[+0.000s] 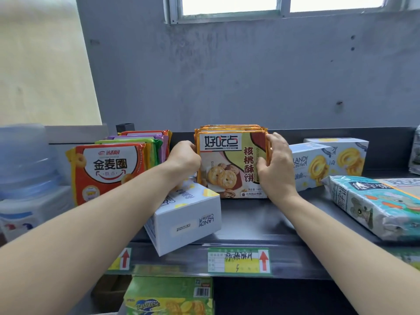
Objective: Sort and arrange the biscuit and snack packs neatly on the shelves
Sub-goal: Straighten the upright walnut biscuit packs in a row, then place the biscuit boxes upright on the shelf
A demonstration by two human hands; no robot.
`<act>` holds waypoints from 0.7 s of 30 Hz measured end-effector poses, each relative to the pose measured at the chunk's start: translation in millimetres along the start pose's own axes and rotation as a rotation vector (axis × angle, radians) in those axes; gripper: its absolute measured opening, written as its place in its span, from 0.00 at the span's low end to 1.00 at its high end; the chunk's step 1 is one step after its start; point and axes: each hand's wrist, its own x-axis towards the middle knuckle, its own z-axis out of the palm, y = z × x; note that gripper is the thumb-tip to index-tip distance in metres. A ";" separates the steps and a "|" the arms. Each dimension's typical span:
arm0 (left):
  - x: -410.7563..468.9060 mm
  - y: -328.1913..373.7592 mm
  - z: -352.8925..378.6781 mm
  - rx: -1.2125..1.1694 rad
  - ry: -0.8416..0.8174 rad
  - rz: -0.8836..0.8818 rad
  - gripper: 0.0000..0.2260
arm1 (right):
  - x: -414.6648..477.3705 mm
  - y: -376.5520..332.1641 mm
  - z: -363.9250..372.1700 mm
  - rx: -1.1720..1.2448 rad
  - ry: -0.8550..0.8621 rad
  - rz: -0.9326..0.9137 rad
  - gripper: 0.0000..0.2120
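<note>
Nearest, a white Landy Castle box (188, 221) lies tipped over the shelf (261, 221) lip, under the left forearm and unsorted. So is the pale animal-print pack (375, 205), flat on the right. Further in, the left hand (184, 159) and right hand (276, 164) curl their fingers (262, 165) round the upright walnut biscuit packs (229, 164) mid-shelf, apparently squaring them. Red ring-biscuit packs (106, 171) and two upright Landy Castle boxes (327, 162) already stand tidy.

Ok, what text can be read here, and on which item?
"好吃点", "核桃酥饼": walnut biscuit pack.
"达利园", "金麦圈": red pack.
"LANDY Castle": white box lying flat; also the upright box at right.
The date sticker on the white box, shelf tag handwriting and green box logo: too blurred.
</note>
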 end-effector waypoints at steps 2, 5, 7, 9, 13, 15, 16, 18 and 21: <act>-1.9 4.8 -5.5 -0.035 0.075 0.016 0.08 | -1.5 -2.3 -0.9 -0.045 0.003 -0.048 0.22; -6.6 11.6 -15.7 -0.075 0.113 0.045 0.10 | -4.5 -8.1 -1.2 -0.058 -0.007 -0.134 0.19; -15.0 15.7 -22.5 -0.066 0.075 0.055 0.09 | -6.2 -15.1 -2.1 -0.065 -0.013 -0.198 0.17; -22.6 17.5 -30.5 -0.053 0.050 0.055 0.08 | -8.1 -24.8 -3.4 -0.052 -0.066 -0.228 0.15; -35.6 16.8 -47.9 -0.077 0.027 0.060 0.07 | -14.4 -48.5 -4.4 0.103 -0.296 -0.131 0.11; -41.9 14.0 -52.6 -0.072 0.010 0.055 0.07 | -16.4 -60.2 -2.0 0.160 -0.403 -0.064 0.08; -45.0 12.0 -53.8 -0.054 0.005 0.054 0.06 | -16.8 -65.4 0.2 0.172 -0.449 -0.035 0.07; -50.5 7.5 -56.3 0.003 -0.001 0.055 0.06 | -17.9 -74.2 4.0 0.212 -0.539 0.051 0.06; -58.1 -0.6 -62.4 0.036 -0.024 0.055 0.07 | -21.6 -86.4 5.4 0.224 -0.716 0.171 0.12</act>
